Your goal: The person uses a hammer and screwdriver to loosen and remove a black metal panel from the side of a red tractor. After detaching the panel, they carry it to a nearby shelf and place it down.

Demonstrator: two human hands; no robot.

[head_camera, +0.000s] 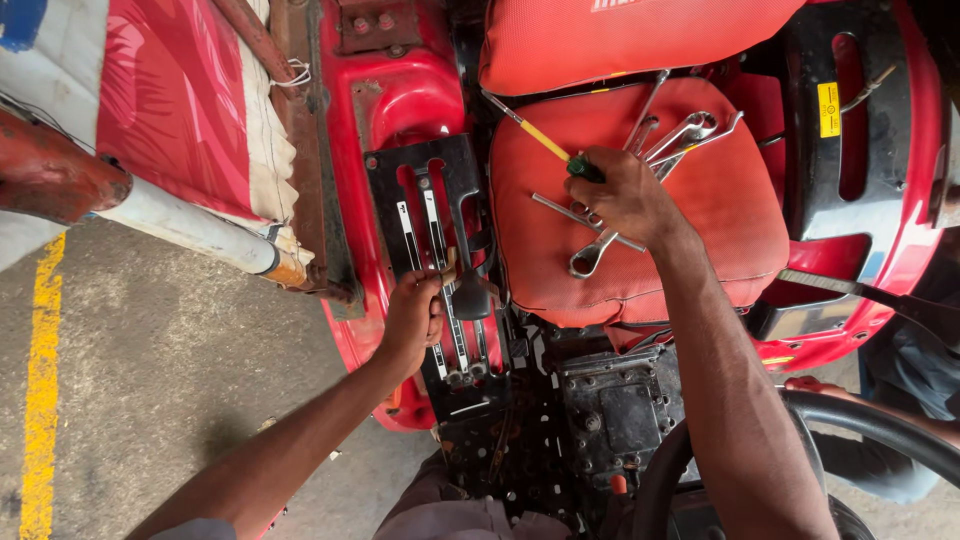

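Site is presenting as a vehicle repair yard or open service bay. A red tractor is standing on a worn concrete floor that is carrying a painted yellow line. Its red seat cushion is serving as a tool rest, with loose spanners lying across it. The black lever gate plate and the black gearbox cover are sitting exposed, greasy and studded with bolts. A steering wheel is showing at the lower right edge.
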